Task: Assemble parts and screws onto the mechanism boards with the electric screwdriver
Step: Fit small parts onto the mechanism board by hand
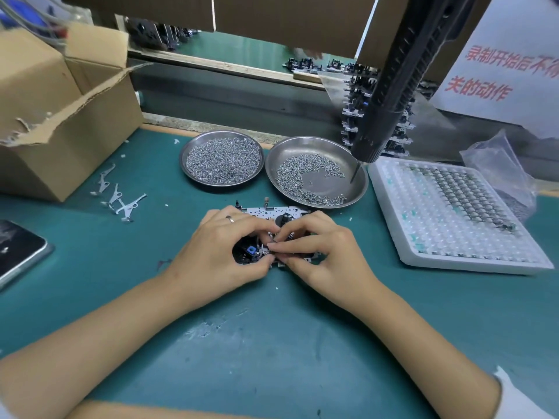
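Both hands, left hand (225, 247) and right hand (320, 249), pinch small parts on the mechanism board (273, 213), steadying it near the screw dishes (317, 172).

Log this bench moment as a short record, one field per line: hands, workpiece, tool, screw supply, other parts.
left hand: left hand grips the mechanism board at its black end
right hand: right hand pinches a small part at the board's middle
tool: electric screwdriver hangs unheld, its tip over the right dish
screw supply: left dish nearly full; right dish holds a thinner crescent of screws
other parts: white tray to the right, metal levers to the left, cardboard box behind them
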`<state>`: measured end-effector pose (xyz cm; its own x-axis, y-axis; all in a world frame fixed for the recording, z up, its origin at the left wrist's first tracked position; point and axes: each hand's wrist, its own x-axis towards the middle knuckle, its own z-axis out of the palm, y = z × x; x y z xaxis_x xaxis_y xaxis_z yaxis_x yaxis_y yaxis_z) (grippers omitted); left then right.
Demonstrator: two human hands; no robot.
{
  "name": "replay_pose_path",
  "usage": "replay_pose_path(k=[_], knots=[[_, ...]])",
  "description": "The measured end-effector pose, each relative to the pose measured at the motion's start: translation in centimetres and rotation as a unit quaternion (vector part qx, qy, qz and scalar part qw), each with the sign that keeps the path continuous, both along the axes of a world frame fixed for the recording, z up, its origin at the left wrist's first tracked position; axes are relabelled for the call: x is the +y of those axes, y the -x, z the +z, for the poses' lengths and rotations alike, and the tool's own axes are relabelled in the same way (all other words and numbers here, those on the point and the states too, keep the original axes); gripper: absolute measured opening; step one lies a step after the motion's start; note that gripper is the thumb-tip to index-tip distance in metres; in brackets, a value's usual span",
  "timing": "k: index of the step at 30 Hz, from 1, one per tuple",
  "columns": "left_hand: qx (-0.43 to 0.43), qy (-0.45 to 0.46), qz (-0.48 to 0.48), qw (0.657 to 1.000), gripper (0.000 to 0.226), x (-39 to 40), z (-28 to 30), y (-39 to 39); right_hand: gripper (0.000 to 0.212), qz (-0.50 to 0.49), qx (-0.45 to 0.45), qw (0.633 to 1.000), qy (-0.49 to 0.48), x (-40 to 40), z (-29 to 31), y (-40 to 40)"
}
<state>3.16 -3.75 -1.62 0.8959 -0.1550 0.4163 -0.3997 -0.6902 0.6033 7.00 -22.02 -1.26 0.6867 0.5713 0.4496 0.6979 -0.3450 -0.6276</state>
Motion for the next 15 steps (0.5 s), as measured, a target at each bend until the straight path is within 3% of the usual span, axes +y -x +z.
replay_pose_path(k=[3,6,10,13,15], knots=[[-0.003,0.011,0.003,1.000,0.031,0.0,0.0,0.0,0.018,-0.014,-0.016,1.000,-0.003,0.0,0.1,0.1],[-0.009,0.006,-0.001,1.000,0.023,0.1,0.0,0.0,0.017,-0.097,-0.088,0.988,-0.084,-0.1,1.0,0.4],[-0.010,0.021,0.002,1.000,0.021,-0.1,0.0,-0.1,0.042,-0.295,-0.191,0.906,-0.236,-1.2,4.8,-0.7],[-0.010,0.027,0.005,1.000,0.020,-0.1,0.1,-0.2,0.075,-0.301,-0.086,0.917,-0.248,-1.9,8.5,-2.8],[-0.009,0.032,0.005,0.999,0.019,-0.1,0.0,-0.2,0.081,-0.266,-0.014,0.925,-0.270,-1.6,10.2,-4.1]])
